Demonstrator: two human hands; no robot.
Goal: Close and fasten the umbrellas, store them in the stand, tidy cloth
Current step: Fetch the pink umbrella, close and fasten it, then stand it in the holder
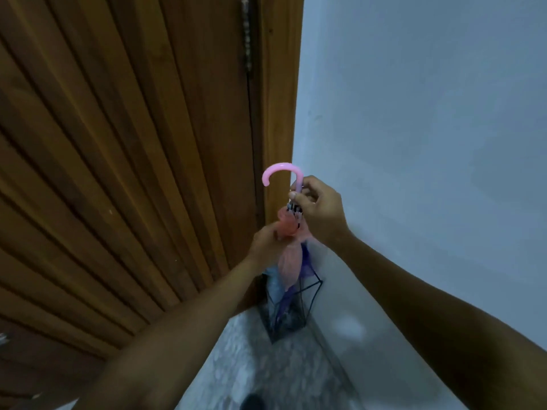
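A folded umbrella (pixel 288 258) with pink, blue and purple panels and a pink hooked handle (pixel 279 171) stands upright, its lower end inside a black wire stand (pixel 291 309) in the corner. My right hand (pixel 318 211) grips the shaft just below the handle. My left hand (pixel 266 241) holds the bunched pink canopy lower down; its fingers are partly hidden by the fabric. The umbrella's tip is hidden inside the stand.
A slatted wooden door (pixel 118 173) fills the left, with its frame (pixel 278 99) right behind the umbrella. A pale blue wall (pixel 429 143) takes up the right. The stand sits on a speckled grey floor (pixel 266 374).
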